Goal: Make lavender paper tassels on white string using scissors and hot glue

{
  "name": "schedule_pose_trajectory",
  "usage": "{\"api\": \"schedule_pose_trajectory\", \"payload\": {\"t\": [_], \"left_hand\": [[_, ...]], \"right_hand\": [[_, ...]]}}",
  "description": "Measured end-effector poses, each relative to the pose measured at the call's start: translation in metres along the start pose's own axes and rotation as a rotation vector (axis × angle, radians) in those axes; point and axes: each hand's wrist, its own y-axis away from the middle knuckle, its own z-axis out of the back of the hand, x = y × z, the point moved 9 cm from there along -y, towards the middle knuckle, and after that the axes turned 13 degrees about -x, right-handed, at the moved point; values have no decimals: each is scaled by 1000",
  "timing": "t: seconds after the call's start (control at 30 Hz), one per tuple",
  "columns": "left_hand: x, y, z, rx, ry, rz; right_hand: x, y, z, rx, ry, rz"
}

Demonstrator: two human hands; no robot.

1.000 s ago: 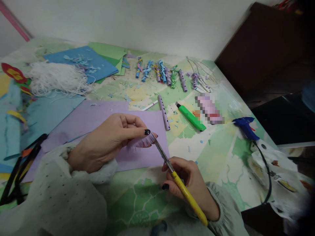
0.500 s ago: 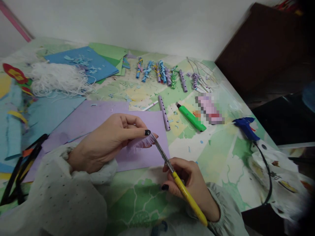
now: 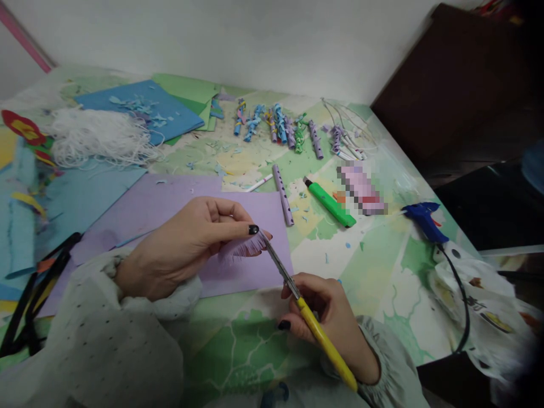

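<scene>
My left hand pinches a small fringed purple paper piece between thumb and fingers, above the large purple sheet. Thin cut strips hang from the piece's lower edge. My right hand grips yellow-handled scissors, their blades pointing up and left. The blade tips meet the fringed paper beside my left thumb. Just beyond the hands lies a purple paper tube with dark spots, and to its right is a green utility knife.
Decorated paper rolls stand out at the back. White string and blue sheets lie back left, black-handled scissors at left. A blue glue gun and a plastic bag are at right.
Both hands keep nearly the same pose, with the scissor tips still at the fringed paper. The view has shifted very slightly.
</scene>
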Motion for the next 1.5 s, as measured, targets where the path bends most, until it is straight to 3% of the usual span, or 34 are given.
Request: {"api": "schedule_pose_trajectory", "payload": {"t": [1.5], "left_hand": [[0,3,-5,52,128,50]], "right_hand": [[2,0,0,-14,34,10]]}}
